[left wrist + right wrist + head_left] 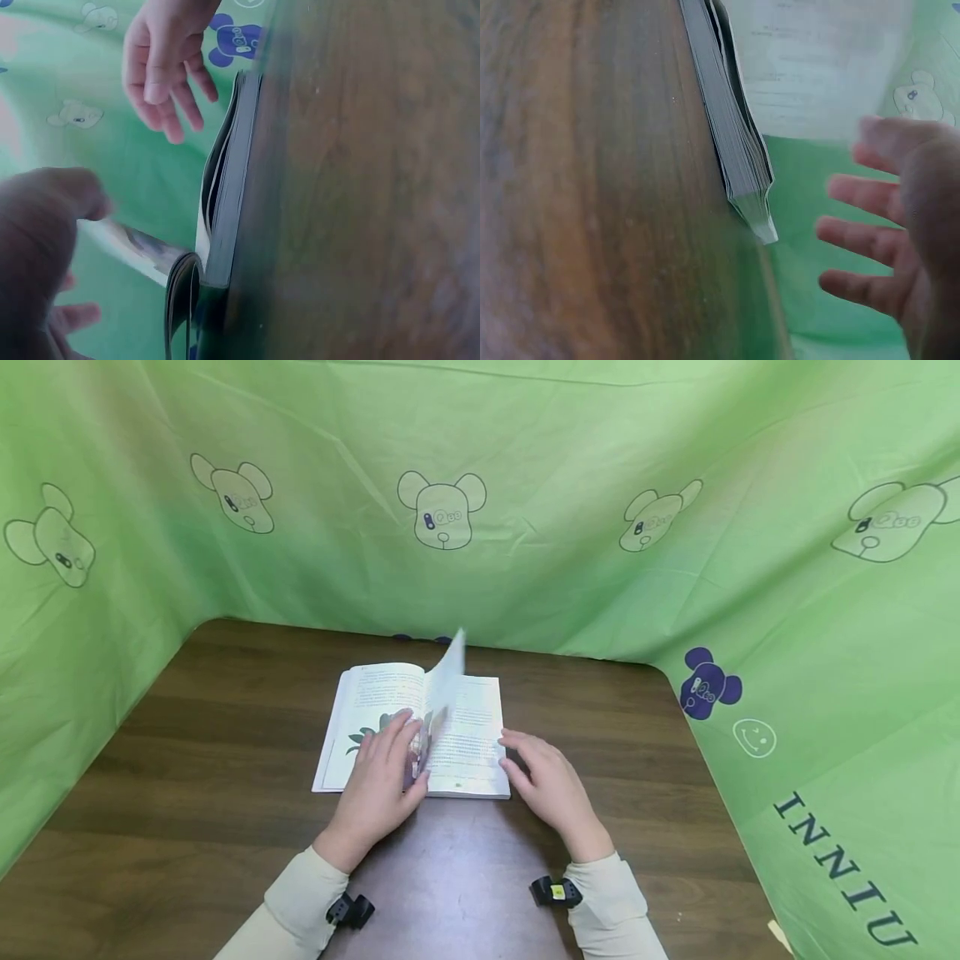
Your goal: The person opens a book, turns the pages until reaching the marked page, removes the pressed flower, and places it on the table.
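An open book (pixel 474 735) lies on the table, with printed text on both sides and a plant picture on the left page. One page (pixel 448 672) stands up near the spine, blurred and leaning right at its top. Over the lower left page rests my left hand (pixel 375 797), its fingers spread and its thumb beside the raised page's foot. My right hand (pixel 553 789) is at the book's right edge, fingers loosely extended and holding nothing. In the right wrist view those fingers (pixel 862 240) appear apart from the page stack (pixel 731 127).
The dark wooden table (pixel 225 718) extends around the book. A green curtain (pixel 555 585) printed with bear heads hangs behind it and at both sides. Black wrist devices (pixel 350 912) sit at both cuffs.
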Demonstrator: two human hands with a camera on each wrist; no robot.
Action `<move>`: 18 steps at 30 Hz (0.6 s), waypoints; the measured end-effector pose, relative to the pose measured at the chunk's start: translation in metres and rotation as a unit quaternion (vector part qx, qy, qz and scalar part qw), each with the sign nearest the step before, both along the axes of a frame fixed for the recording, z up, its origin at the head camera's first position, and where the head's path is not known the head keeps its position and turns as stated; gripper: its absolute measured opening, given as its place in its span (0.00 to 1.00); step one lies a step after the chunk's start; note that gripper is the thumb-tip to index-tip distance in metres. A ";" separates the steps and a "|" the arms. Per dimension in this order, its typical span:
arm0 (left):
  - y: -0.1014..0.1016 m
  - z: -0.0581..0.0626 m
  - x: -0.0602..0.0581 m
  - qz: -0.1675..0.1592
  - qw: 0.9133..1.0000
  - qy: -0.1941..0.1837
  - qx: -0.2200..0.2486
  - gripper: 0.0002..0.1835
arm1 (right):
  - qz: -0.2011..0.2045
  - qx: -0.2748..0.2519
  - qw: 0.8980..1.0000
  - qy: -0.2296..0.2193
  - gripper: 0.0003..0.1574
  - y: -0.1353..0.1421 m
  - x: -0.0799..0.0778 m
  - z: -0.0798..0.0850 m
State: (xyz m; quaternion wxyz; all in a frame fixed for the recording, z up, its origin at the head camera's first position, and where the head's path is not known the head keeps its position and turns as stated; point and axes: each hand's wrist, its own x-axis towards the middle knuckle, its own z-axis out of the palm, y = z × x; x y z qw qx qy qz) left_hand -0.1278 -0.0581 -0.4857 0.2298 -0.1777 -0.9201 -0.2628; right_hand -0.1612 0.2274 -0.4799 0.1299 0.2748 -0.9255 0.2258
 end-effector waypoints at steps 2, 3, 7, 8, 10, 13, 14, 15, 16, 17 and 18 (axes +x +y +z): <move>-0.002 0.000 -0.001 0.010 0.999 0.033 0.019 0.46 | 0.029 0.029 0.998 -0.037 0.24 -0.001 0.001 0.000; -0.004 0.000 -0.001 0.018 0.998 0.049 0.025 0.49 | 0.044 0.042 0.997 -0.054 0.25 -0.001 0.002 -0.001; -0.008 -0.001 -0.002 0.057 0.993 0.095 0.029 0.62 | 0.086 0.075 0.988 -0.106 0.30 -0.001 0.003 -0.003; -0.009 -0.001 -0.002 0.067 0.993 0.097 0.026 0.65 | 0.088 0.079 0.987 -0.111 0.31 0.000 0.003 -0.003; -0.010 0.000 -0.002 0.086 0.993 0.086 0.014 0.67 | 0.088 0.084 0.986 -0.115 0.30 0.000 0.003 -0.003; -0.012 0.002 -0.003 0.103 0.993 0.057 -0.012 0.64 | 0.083 0.088 0.986 -0.114 0.28 0.001 0.003 -0.003; -0.012 0.003 -0.003 0.105 0.993 0.042 -0.022 0.62 | 0.082 0.090 0.986 -0.112 0.27 0.002 0.003 -0.003; -0.013 0.003 -0.003 0.105 0.994 0.029 -0.032 0.60 | 0.081 0.093 0.986 -0.110 0.26 0.002 0.002 -0.004; -0.013 0.003 -0.004 0.102 0.994 0.018 -0.041 0.57 | 0.081 0.094 0.986 -0.109 0.26 0.002 0.002 -0.004; -0.013 0.003 -0.004 0.099 0.994 0.008 -0.048 0.54 | 0.079 0.096 0.986 -0.108 0.25 0.002 0.001 -0.004; -0.014 0.003 -0.004 0.095 0.994 0.000 -0.055 0.52 | 0.079 0.096 0.986 -0.108 0.25 0.002 0.001 -0.005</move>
